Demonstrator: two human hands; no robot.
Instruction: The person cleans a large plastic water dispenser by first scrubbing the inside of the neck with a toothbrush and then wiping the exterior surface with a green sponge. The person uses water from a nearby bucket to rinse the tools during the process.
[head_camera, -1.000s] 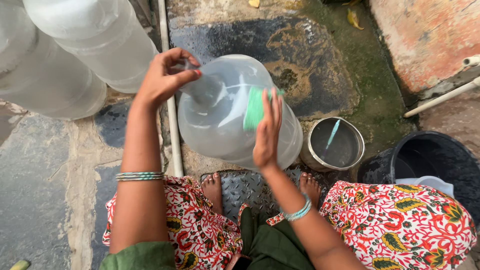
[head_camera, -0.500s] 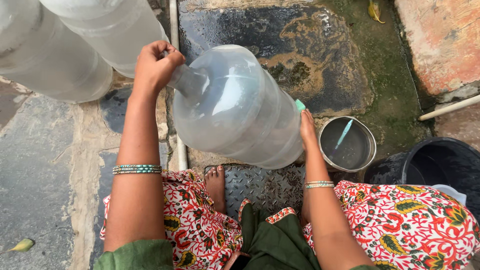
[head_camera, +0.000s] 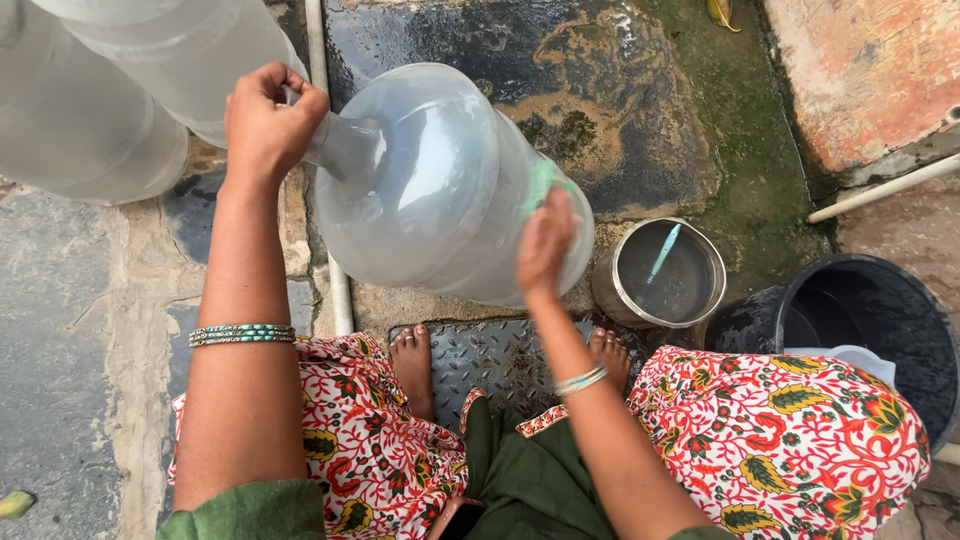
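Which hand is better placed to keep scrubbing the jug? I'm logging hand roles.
Right hand: it presses a green scrubber on the jug. Left hand grips the neck.

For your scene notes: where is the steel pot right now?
In the head view, the steel pot stands on wet ground right of the big jug, beside the black bucket.

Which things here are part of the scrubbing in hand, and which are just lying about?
In use: large clear jug, left hand gripping its neck, right hand pressing green scrubber.

Lying about: steel pot, black bucket, other jugs, white pipe.
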